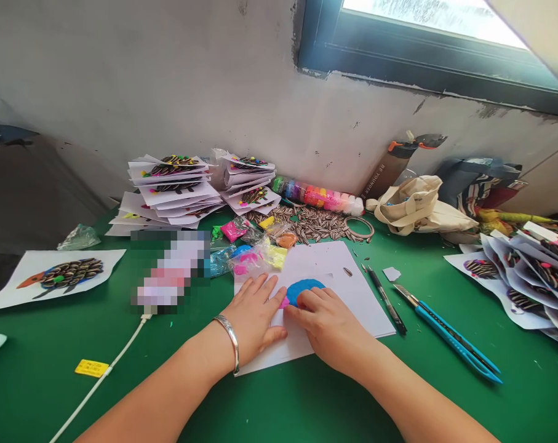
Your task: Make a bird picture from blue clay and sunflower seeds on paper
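Note:
A flattened oval of blue modelling clay (301,288) lies on white paper (352,289), with a small bit of pink clay (285,303) at its left edge. My left hand (256,314), a silver bangle at its wrist, rests flat on the paper with fingers spread, its index finger beside the pink clay. Bent over the near side of the oval, my right hand (327,323) has its fingers curled together, pressing at the clay where blue meets pink. Those fingers hide part of the oval. Just beyond the left hand sit opened packets of coloured clay (251,258).
Right of the paper lie a black pen (387,301) and a blue utility knife (454,341), blade out. Sunflower seeds (310,224) are heaped behind. Stacks of seed pictures (172,191) stand back left and right (528,277). A white cable (117,363) crosses the left.

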